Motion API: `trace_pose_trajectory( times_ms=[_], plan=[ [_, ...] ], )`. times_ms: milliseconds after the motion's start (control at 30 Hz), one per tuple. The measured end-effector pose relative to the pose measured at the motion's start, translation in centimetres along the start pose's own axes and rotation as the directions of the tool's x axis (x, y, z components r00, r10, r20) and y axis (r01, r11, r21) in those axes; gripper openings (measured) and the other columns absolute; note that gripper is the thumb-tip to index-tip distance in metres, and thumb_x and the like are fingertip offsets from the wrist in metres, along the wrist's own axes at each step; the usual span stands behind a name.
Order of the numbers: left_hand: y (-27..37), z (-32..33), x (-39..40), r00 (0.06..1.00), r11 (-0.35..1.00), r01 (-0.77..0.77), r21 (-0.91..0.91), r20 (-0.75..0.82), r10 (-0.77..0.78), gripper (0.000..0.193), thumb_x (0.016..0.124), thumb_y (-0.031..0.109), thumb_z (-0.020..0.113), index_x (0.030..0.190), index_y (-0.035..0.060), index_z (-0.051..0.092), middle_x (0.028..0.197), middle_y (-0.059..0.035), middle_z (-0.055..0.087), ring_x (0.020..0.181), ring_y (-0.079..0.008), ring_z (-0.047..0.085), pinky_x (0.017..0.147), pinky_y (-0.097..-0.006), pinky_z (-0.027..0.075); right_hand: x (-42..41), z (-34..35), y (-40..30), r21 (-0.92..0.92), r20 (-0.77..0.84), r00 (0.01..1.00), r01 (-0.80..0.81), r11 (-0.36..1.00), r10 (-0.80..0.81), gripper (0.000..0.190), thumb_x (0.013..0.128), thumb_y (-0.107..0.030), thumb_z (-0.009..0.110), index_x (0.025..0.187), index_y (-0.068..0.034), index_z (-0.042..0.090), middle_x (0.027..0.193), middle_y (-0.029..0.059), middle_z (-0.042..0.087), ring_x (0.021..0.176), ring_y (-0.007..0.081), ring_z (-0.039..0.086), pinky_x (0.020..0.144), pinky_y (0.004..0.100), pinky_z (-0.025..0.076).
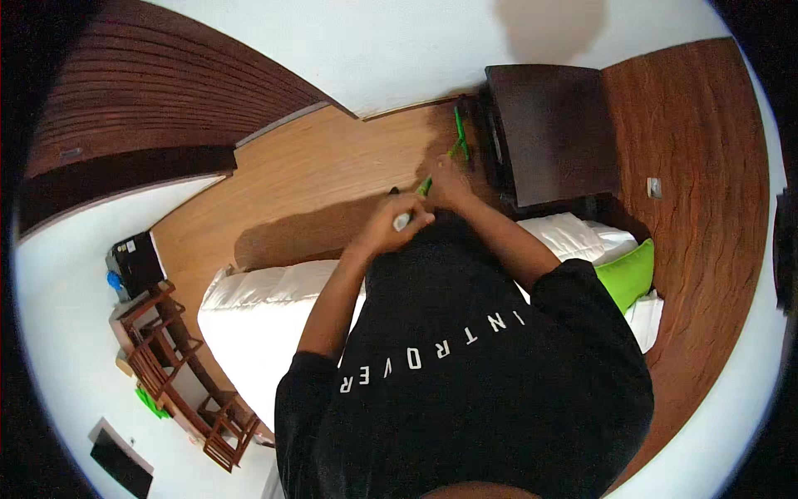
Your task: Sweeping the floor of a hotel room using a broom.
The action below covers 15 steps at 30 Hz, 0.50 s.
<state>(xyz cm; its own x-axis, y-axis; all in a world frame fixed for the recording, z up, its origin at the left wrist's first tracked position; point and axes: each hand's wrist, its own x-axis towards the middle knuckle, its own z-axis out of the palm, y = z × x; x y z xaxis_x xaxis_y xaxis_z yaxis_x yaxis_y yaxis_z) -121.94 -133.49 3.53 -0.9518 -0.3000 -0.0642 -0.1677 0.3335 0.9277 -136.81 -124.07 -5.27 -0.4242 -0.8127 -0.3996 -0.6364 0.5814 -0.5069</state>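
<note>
A long-handled cleaning tool with a green head, perhaps a mop or floor wiper, slants from my hands towards the floor beside the dark cabinet. My left hand wraps around the upper end of its handle, and the pale round tip pokes out of the fist. Farther along, my right hand grips the same handle, with a short green stretch showing between the hands. Shadow and blur hide the exact shape of the head.
White bedding and a green pillow are close to my body. A dark brown cabinet stands against the wall at right. Wooden chairs and a black appliance are at left. Wooden floor stretches ahead.
</note>
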Motion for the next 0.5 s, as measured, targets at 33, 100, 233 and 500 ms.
trace_pose_trajectory(
  times_ms=[33,100,233,500],
  plan=[
    [-3.1,1.5,-0.8,1.0,1.0,0.009,0.001,-0.018,-0.009,0.02,0.084,0.018,0.071,0.079,0.0024,0.059,0.084,-0.0117,0.065,0.084,-0.0252,0.062,0.077,-0.034,0.047,-0.6,0.3,-0.5,-0.006,0.011,1.0,0.016,1.0,-0.016,0.054,0.076,-0.035,0.069,0.121,-0.011,0.053,0.131,0.0243,0.042,0.109,0.0405,0.053,0.092,0.0478,0.046],
    [-6.3,3.3,-1.3,0.972,0.995,0.099,0.008,0.212,-0.099,0.025,0.08,0.027,0.073,0.083,0.0048,0.061,0.087,-0.0122,0.064,0.086,-0.0284,0.062,0.077,-0.0378,0.048,-1.3,1.4,-1.0,-0.049,0.367,0.93,0.021,0.999,-0.002,0.049,0.079,-0.035,0.066,0.121,-0.013,0.054,0.137,0.0222,0.036,0.116,0.0408,0.05,0.096,0.0485,0.044],
    [-4.3,3.5,-1.8,0.955,0.972,0.15,0.179,0.229,-0.19,0.028,0.079,0.032,0.072,0.086,0.0068,0.062,0.092,-0.0138,0.063,0.089,-0.0313,0.062,0.078,-0.0407,0.049,-1.5,5.0,1.9,0.159,0.433,0.873,0.174,0.972,-0.227,0.043,0.082,-0.033,0.064,0.12,-0.015,0.055,0.134,0.018,0.043,0.12,0.0373,0.049,0.094,0.0447,0.046],
    [4.0,2.4,4.3,0.988,0.904,-0.093,0.416,-0.07,0.135,0.02,0.082,0.027,0.066,0.086,0.0082,0.06,0.088,-0.0131,0.064,0.087,-0.0338,0.063,0.077,-0.0463,0.048,0.7,4.6,3.3,0.484,0.153,0.906,0.28,0.829,-0.395,0.028,0.079,-0.028,0.063,0.099,-0.008,0.063,0.113,0.0115,0.06,0.111,0.0287,0.055,0.085,0.0392,0.047]
  ],
)
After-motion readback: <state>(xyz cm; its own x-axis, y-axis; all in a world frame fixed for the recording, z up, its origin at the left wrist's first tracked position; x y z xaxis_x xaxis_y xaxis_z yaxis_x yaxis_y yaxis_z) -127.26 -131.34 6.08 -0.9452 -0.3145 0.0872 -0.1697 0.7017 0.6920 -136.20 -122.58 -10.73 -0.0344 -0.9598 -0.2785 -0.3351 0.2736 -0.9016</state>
